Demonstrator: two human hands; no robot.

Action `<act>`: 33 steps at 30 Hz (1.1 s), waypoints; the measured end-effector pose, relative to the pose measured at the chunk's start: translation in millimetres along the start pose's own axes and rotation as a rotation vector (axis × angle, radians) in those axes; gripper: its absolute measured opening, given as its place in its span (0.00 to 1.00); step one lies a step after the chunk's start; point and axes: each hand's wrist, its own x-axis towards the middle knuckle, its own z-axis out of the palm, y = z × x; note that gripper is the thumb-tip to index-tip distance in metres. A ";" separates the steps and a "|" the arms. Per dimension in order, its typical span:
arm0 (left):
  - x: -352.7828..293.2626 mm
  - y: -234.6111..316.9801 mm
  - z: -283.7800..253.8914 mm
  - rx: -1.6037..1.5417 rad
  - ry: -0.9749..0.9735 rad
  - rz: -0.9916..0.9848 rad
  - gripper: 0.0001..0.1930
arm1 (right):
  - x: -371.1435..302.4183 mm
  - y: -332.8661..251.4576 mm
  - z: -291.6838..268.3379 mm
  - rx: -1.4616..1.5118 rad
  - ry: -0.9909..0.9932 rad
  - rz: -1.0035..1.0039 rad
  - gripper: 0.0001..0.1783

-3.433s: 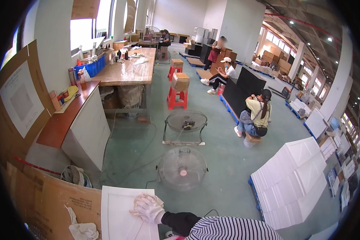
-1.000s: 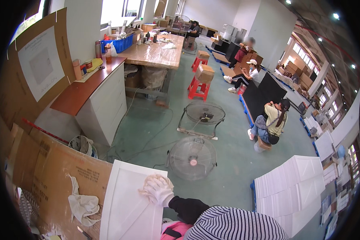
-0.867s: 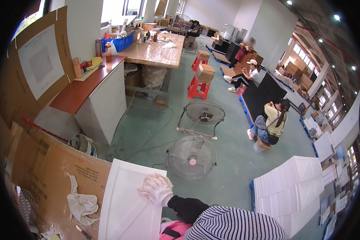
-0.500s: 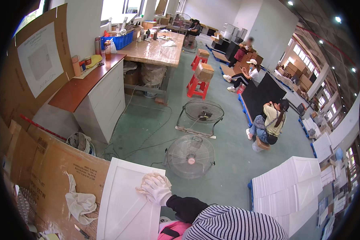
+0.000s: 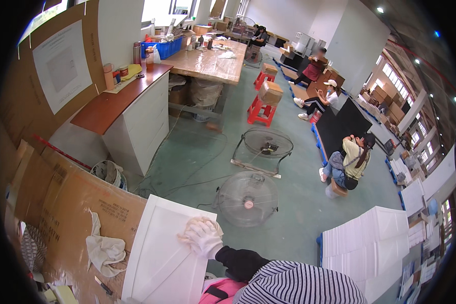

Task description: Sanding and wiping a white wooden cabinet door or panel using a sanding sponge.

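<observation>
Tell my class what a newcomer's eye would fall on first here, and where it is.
The eye would probably fall first on the white-gloved right hand resting over a white panel at the bottom, its arm in a striped sleeve. Next come two round fans on the green floor in the middle, with bright red stools beyond them. At the lower right, a large white stack stands on a blue pallet.

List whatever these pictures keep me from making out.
Head view: left hand, outside the frame.
Head view: palm of the right hand, hidden by its back.
Head view: near end of the white panel, cut by the lower edge.
Head view: fine print on the paper sheet, too small.
</observation>
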 end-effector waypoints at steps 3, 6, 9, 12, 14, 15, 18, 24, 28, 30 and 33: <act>-0.3 0.2 0.9 -0.007 -0.002 -0.004 0.19 | -0.8 1.9 1.9 -0.003 0.009 -0.017 0.31; -0.8 -0.5 1.0 -0.019 -0.003 -0.006 0.19 | -1.8 3.5 3.5 -0.003 0.016 -0.031 0.31; -0.2 1.3 -1.0 -0.026 -0.003 -0.009 0.19 | -1.5 4.6 5.1 -0.001 0.027 -0.033 0.31; 1.7 2.8 -5.3 -0.015 -0.053 -0.012 0.19 | -2.3 4.3 4.9 -0.007 0.036 -0.038 0.31; 0.9 1.9 -3.3 -0.024 -0.091 -0.032 0.19 | -2.1 4.5 4.4 -0.018 0.021 -0.040 0.30; -0.3 0.5 -1.9 -0.019 -0.091 -0.035 0.19 | -1.9 4.3 4.2 -0.032 0.006 -0.040 0.29; -5.0 -3.5 3.7 -0.013 -0.110 -0.048 0.20 | 1.1 2.1 1.9 -0.002 0.023 -0.051 0.26; -3.7 -2.7 -1.3 -0.050 -0.135 -0.042 0.22 | 0.7 0.6 0.8 -0.049 0.036 -0.052 0.25; -3.3 -2.1 -2.5 -0.080 -0.122 -0.064 0.22 | -0.7 1.2 5.6 -0.057 0.028 -0.057 0.26; -1.4 0.5 -3.7 -0.086 -0.122 -0.076 0.21 | -0.5 2.1 5.4 -0.054 0.043 -0.049 0.26; 1.2 2.1 -6.6 -0.104 -0.148 -0.097 0.21 | -0.8 0.6 5.4 -0.062 0.040 -0.026 0.24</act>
